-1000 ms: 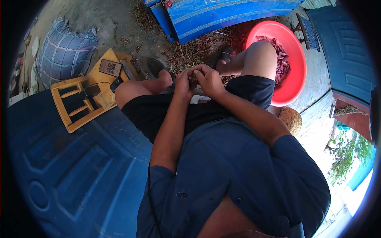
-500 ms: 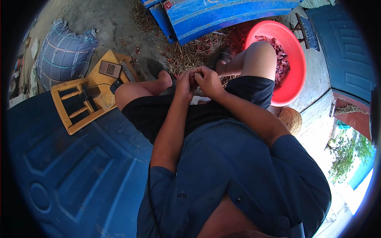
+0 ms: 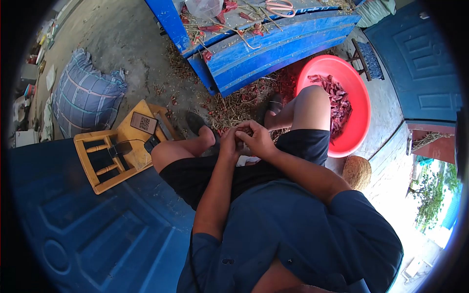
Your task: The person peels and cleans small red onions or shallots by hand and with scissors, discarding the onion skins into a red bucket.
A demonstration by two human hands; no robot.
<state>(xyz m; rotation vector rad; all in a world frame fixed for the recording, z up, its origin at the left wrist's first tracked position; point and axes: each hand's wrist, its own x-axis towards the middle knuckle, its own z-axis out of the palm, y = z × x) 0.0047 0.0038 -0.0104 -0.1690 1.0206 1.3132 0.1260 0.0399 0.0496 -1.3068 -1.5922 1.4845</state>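
My left hand (image 3: 229,144) and my right hand (image 3: 260,141) meet above my lap, fingers closed together. Between the fingertips is a small dark red dried chili (image 3: 247,131), mostly covered by them. Both hands seem to touch it. To the right of my knee stands a red plastic basin (image 3: 360,119) with a heap of dark red dried chilies (image 3: 338,105) inside. Beyond my hands, plant stalks and red bits (image 3: 229,107) litter the ground between my feet.
A blue metal cart bed (image 3: 288,53) ahead carries stalks, chilies and scissors with pink handles (image 3: 280,7). On my left, a wooden chair (image 3: 105,183) holds a phone (image 3: 143,122); behind it sits a plaid sack (image 3: 88,93). A woven straw stool (image 3: 356,173) stands near the basin.
The view has tilted up, so everything sits lower and the cart's top with the scissors shows. My hands stay together; the fingers have shifted slightly around the chili.
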